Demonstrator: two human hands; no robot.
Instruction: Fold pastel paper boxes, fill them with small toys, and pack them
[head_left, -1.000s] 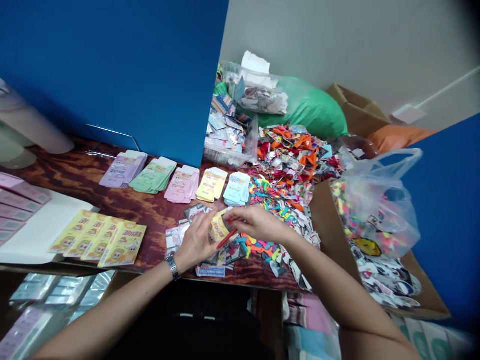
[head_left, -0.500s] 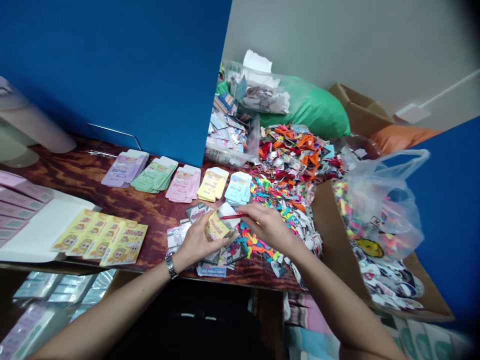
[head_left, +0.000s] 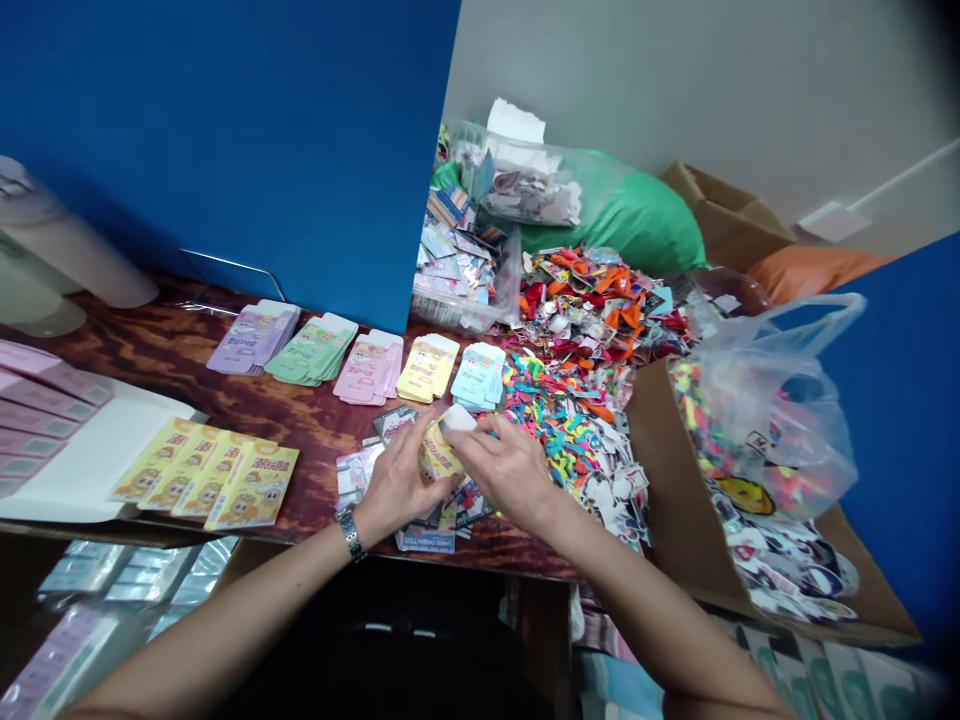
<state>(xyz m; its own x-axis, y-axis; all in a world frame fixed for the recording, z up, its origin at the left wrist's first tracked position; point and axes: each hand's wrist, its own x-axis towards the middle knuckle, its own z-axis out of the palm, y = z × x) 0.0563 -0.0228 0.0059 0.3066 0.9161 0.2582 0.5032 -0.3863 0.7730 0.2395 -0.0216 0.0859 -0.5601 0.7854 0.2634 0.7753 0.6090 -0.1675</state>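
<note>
My left hand (head_left: 401, 482), with a metal wristwatch (head_left: 348, 532) on its wrist, grips a small yellow cartoon-printed card packet (head_left: 438, 452) that has a white flap (head_left: 457, 419) at its top end. My right hand (head_left: 506, 475) presses in from the other side, its fingers on the packet's right edge. Below both hands lies a scatter of loose printed cards (head_left: 439, 525) on the wooden table (head_left: 319, 440). Five pastel stacks of packets stand just beyond, and the nearest, a pale blue stack (head_left: 478, 377), sits above my right hand.
Colourful cut paper scraps (head_left: 562, 430) spread right of my hands toward an open cardboard box (head_left: 675, 490) with a plastic bag (head_left: 772, 400). A clear bin (head_left: 465, 300) of cards stands behind. Yellow packets lie on a white board (head_left: 90, 470) at left.
My hands have come closer together around the yellow packet, and its white flap now points up. The thin red stick seen earlier no longer shows.
</note>
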